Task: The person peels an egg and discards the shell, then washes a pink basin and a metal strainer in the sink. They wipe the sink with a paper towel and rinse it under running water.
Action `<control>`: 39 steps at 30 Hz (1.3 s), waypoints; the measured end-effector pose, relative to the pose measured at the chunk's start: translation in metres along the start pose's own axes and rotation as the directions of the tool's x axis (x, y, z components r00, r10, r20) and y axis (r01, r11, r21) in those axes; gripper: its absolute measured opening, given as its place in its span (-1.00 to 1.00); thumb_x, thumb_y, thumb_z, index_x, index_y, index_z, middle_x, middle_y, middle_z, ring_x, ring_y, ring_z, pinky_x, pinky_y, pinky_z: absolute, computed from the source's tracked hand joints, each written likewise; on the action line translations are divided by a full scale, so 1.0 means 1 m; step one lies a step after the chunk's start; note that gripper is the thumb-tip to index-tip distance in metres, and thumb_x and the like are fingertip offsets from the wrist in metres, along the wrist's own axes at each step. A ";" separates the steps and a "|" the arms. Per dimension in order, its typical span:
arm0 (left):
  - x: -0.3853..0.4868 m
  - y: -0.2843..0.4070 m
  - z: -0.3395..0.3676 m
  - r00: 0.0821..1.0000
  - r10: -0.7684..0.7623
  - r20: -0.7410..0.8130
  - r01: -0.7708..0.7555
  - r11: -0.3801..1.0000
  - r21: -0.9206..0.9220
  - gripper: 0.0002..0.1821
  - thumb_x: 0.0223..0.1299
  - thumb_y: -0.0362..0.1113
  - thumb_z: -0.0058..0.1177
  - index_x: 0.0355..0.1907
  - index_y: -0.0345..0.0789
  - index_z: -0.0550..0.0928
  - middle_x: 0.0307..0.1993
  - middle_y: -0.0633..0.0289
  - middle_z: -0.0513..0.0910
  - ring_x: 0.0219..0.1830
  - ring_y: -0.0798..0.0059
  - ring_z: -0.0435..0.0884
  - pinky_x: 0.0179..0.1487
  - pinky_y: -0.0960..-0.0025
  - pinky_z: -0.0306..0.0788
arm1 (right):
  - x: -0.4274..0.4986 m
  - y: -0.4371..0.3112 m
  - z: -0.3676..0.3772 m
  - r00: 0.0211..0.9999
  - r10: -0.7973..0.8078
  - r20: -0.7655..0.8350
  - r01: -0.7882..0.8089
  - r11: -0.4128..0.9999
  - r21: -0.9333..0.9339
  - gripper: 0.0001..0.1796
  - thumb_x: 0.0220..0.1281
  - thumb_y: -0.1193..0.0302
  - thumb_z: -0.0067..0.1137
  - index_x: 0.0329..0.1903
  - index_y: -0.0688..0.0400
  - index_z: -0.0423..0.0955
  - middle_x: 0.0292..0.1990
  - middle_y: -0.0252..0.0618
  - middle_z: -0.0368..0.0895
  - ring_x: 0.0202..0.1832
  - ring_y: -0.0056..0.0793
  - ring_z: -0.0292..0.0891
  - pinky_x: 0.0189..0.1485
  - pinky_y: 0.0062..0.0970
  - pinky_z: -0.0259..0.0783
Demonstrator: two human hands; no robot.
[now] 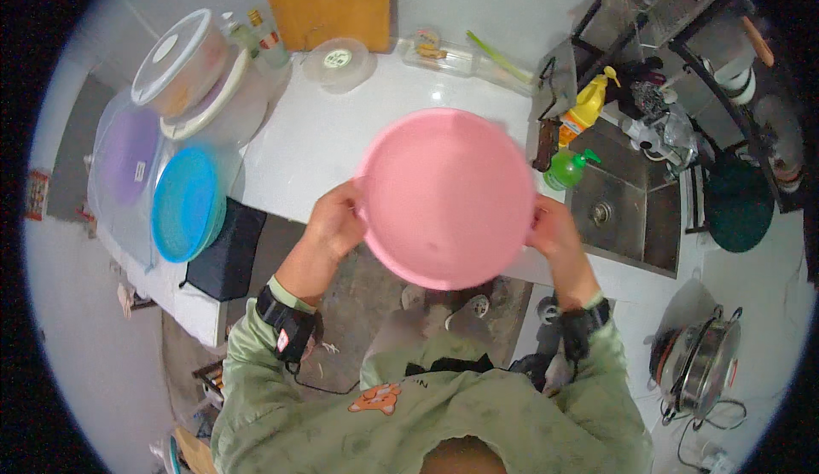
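A round pink plastic basin [448, 199] is held up in front of me, over the front edge of the white countertop [307, 135]. My left hand [338, 219] grips its rim on the left side, the thumb near the top of the edge. On the opposite side my right hand [551, 224] grips the rim, its fingers partly hidden behind the basin. A small dark mark shows low on the pink surface. Whatever lies behind the basin is hidden.
Left stand a blue plastic basket [185, 205] and stacked lidded tubs [182, 67]. A wooden board [326, 3] leans at the back wall near a round clear container [339, 66]. To the right are a green pump bottle [566, 170], a yellow bottle [585, 106] and a steel sink [624, 205].
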State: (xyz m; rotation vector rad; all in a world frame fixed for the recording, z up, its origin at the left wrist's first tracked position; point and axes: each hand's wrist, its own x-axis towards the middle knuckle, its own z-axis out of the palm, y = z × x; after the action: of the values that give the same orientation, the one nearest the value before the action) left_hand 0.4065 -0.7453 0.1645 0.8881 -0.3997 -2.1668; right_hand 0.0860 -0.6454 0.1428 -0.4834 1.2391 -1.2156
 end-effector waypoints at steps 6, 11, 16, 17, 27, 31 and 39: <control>0.056 0.022 -0.084 0.989 0.053 -0.135 -0.058 0.998 -0.033 -0.59 0.06 -0.42 -0.22 -0.01 -0.58 0.36 -0.04 -0.01 0.44 0.02 0.22 0.42 0.16 0.18 0.27 | 0.104 0.067 0.040 0.964 0.245 -0.101 -0.157 0.836 0.525 -0.69 0.05 0.52 -0.12 -0.12 0.40 0.39 -0.20 -0.09 0.49 -0.15 -0.27 0.48 -0.06 -0.19 0.43; 0.086 0.039 -0.124 0.986 -0.033 -0.164 0.018 0.995 -0.093 -0.61 0.10 -0.40 -0.22 -0.01 -0.56 0.37 0.01 -0.04 0.41 0.05 0.17 0.40 0.19 0.11 0.23 | 0.153 0.105 0.056 0.985 0.136 -0.109 -0.070 0.879 0.472 -0.70 -0.03 0.59 -0.16 -0.18 0.47 0.37 -0.21 -0.02 0.47 -0.14 -0.17 0.46 -0.05 -0.09 0.41; 0.111 0.049 -0.144 0.961 -0.059 -0.269 0.055 0.998 -0.021 -0.60 0.01 -0.36 -0.19 -0.04 -0.46 0.41 -0.04 0.08 0.46 0.05 0.24 0.40 0.17 0.14 0.24 | 0.173 0.119 0.056 0.986 0.114 -0.124 -0.046 0.891 0.451 -0.65 -0.06 0.62 -0.14 -0.12 0.46 0.34 -0.18 -0.03 0.45 -0.15 -0.21 0.46 -0.11 -0.17 0.43; 0.115 0.050 -0.149 0.959 -0.083 -0.273 0.076 0.996 -0.035 -0.61 0.01 -0.35 -0.19 -0.06 -0.45 0.42 -0.04 0.08 0.46 0.05 0.24 0.40 0.17 0.15 0.24 | 0.175 0.120 0.055 0.984 0.131 -0.124 -0.064 0.897 0.436 -0.64 -0.07 0.63 -0.13 -0.11 0.45 0.34 -0.18 -0.03 0.45 -0.15 -0.23 0.46 -0.12 -0.19 0.44; 0.094 0.029 -0.101 0.770 0.527 -0.360 -0.324 0.809 0.491 -0.48 0.05 -0.29 -0.09 0.16 -0.17 0.32 0.23 0.31 0.16 0.23 0.44 0.09 0.25 0.20 -0.04 | 0.077 0.101 -0.033 0.779 -0.627 0.034 0.105 0.076 -0.992 -0.37 -0.04 0.17 0.13 0.19 -0.19 0.27 0.29 -0.12 0.00 0.30 -0.05 -0.09 0.23 0.10 -0.10; 0.081 -0.034 -0.016 0.922 0.380 -0.069 -0.303 0.822 0.482 -0.42 0.05 -0.34 -0.10 0.22 -0.19 0.25 0.22 0.31 0.19 0.21 0.43 0.13 0.24 0.19 -0.01 | 0.051 0.106 -0.119 0.795 -0.602 0.076 0.024 -0.094 -0.995 -0.34 -0.06 0.02 0.10 0.20 -0.26 0.25 0.34 -0.23 -0.09 0.36 -0.07 -0.21 0.24 0.23 -0.26; 0.105 -0.187 0.094 0.985 -0.144 0.099 0.063 0.823 0.565 -0.46 0.08 -0.41 -0.13 0.20 -0.25 0.25 0.19 0.27 0.23 0.19 0.41 0.19 0.19 0.31 0.11 | 0.013 0.158 -0.151 0.801 -0.598 -0.008 -0.078 -0.092 -0.993 -0.44 0.03 0.09 0.06 0.11 0.01 0.35 0.32 -0.31 0.00 0.38 -0.24 -0.20 0.29 0.08 -0.17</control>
State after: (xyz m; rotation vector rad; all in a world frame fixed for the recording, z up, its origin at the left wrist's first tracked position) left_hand 0.1921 -0.6969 0.0839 1.0907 -1.1283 -2.2507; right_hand 0.0178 -0.5546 -0.0444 -1.7484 2.5673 -0.4040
